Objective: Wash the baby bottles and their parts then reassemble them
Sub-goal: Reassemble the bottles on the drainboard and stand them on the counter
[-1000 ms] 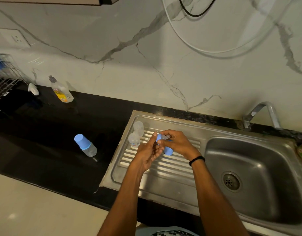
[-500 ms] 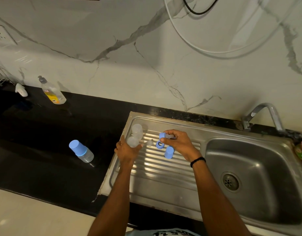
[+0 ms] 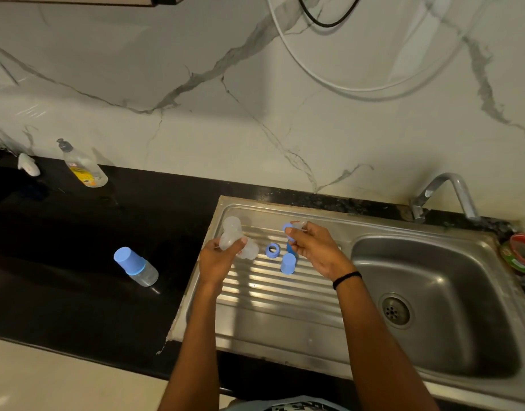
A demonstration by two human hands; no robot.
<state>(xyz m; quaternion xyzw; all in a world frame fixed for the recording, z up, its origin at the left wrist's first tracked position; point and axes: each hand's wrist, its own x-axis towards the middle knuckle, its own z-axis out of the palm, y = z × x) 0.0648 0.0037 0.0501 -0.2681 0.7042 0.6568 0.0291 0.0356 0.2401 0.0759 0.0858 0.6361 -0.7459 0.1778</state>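
My left hand (image 3: 218, 258) grips a clear bottle body (image 3: 228, 239) over the left end of the steel drainboard (image 3: 285, 295). A second clear bottle (image 3: 232, 223) stands just behind it, and another clear piece (image 3: 251, 251) sits by my thumb. My right hand (image 3: 316, 247) pinches a blue collar with a clear teat (image 3: 294, 226) above the drainboard. Between my hands a loose blue ring (image 3: 273, 250) and a blue cap (image 3: 287, 263) sit on the ribs. An assembled bottle with a blue cap (image 3: 135, 266) stands on the black counter to the left.
A dish soap bottle (image 3: 84, 168) and a small white object (image 3: 28, 164) stand at the back of the counter. The sink basin (image 3: 439, 280), its drain (image 3: 396, 310) and the faucet (image 3: 446, 192) lie to the right. A red and green container (image 3: 522, 253) sits at the far right edge.
My left hand left my right hand, moved left and took hold of a clear bottle. The blue ring and blue cap now sit on the drainboard. The right hand kept its collar.
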